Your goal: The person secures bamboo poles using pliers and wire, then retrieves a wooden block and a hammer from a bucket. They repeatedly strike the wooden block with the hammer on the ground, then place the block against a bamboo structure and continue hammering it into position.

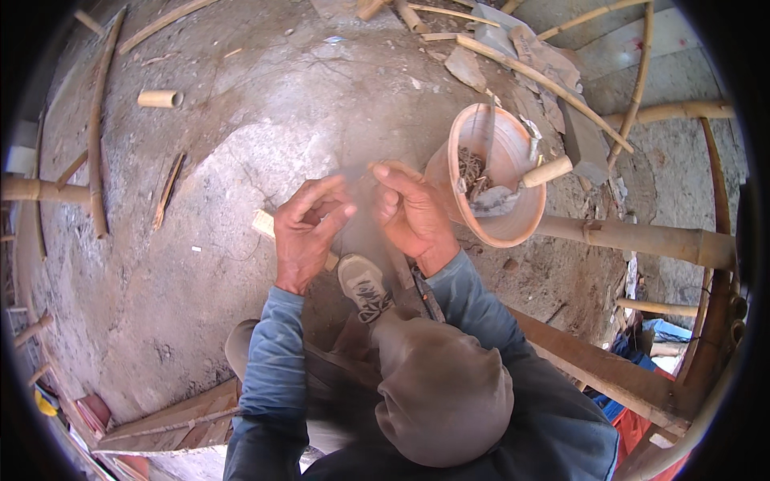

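I can make out from here only a small, dark, blurred thing (353, 171) between the fingertips of the left hand (311, 224) and right hand (413, 210), too smeared for me to tell its shape or tilt.

A creased, faded-blue left sleeve (278, 345) and right sleeve (475, 298) end at the wrists of the bare left hand (308, 224) and right hand (411, 215), darkening to navy higher up. Greyish-brown trousers (445, 397) round smoothly over the knee. The beige sneaker (363, 286) has dark laces.
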A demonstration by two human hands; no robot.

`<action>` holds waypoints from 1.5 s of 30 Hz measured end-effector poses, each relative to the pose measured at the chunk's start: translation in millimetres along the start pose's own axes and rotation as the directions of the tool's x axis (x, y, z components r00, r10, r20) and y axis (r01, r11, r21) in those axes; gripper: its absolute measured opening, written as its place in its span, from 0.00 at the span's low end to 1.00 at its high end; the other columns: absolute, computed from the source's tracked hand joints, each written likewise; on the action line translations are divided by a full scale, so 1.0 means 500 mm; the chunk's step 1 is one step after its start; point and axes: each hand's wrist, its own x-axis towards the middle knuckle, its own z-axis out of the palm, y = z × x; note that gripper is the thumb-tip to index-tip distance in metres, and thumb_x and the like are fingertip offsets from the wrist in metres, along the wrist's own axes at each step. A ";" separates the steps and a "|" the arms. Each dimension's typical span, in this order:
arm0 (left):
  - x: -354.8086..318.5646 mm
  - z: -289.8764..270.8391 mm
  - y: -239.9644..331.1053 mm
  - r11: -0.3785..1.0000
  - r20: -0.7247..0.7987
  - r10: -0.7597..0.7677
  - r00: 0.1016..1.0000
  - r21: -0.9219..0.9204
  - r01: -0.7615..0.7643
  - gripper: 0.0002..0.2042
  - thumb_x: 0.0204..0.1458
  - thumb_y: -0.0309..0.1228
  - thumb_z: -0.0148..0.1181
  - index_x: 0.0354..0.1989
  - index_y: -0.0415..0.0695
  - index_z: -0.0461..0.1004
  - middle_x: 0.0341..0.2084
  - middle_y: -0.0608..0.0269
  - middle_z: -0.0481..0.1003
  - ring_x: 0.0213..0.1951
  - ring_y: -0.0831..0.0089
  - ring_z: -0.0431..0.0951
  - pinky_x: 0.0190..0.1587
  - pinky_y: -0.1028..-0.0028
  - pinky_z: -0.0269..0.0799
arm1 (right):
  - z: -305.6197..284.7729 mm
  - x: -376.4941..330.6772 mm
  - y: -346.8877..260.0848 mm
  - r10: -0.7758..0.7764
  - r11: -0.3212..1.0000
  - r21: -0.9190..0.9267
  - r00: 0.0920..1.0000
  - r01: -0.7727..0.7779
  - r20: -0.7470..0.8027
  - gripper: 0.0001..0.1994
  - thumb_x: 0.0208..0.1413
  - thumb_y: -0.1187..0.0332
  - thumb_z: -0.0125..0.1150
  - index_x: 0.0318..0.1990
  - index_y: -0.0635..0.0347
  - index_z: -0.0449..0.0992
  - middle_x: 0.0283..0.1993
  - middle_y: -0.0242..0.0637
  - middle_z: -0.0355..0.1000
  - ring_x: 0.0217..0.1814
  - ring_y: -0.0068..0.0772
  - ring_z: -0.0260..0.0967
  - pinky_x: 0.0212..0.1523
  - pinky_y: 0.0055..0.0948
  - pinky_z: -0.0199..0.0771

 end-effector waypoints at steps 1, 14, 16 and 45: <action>-0.003 0.000 -0.002 0.999 -0.047 -0.023 0.999 -0.044 0.021 0.18 0.60 0.17 0.71 0.58 0.37 0.82 0.48 0.57 0.83 0.47 0.72 0.85 0.57 0.71 0.82 | 0.003 0.008 0.022 0.027 1.000 0.004 0.999 -0.027 -0.033 0.06 0.69 0.69 0.68 0.48 0.60 0.84 0.24 0.22 0.71 0.25 0.15 0.64 0.29 0.23 0.62; -0.025 -0.210 -0.137 0.969 -0.748 -0.125 0.652 0.049 0.242 0.10 0.72 0.36 0.61 0.49 0.41 0.78 0.45 0.57 0.85 0.48 0.67 0.86 0.53 0.65 0.83 | -0.281 -0.020 0.203 -0.359 -0.250 -0.967 0.932 -0.041 0.053 0.30 0.59 0.66 0.71 0.68 0.63 0.70 0.59 0.57 0.73 0.59 0.66 0.75 0.59 0.54 0.77; -0.060 -0.204 -0.207 0.948 -0.856 -0.127 0.501 0.043 0.314 0.11 0.72 0.36 0.61 0.48 0.40 0.77 0.45 0.58 0.85 0.50 0.66 0.84 0.57 0.65 0.80 | -0.283 -0.040 0.237 -0.364 -0.165 -0.983 0.931 -0.078 -0.012 0.35 0.57 0.70 0.70 0.72 0.61 0.65 0.66 0.60 0.68 0.64 0.70 0.71 0.61 0.55 0.75; 0.266 -0.217 -0.153 0.555 -0.223 0.022 0.975 0.814 0.173 0.09 0.61 0.38 0.73 0.43 0.48 0.89 0.80 0.37 0.55 0.71 0.33 0.68 0.72 0.47 0.70 | -0.165 -0.012 0.186 -0.139 0.639 -0.768 0.988 0.042 -0.061 0.12 0.69 0.77 0.58 0.57 0.65 0.72 0.35 0.30 0.69 0.27 0.18 0.66 0.26 0.25 0.70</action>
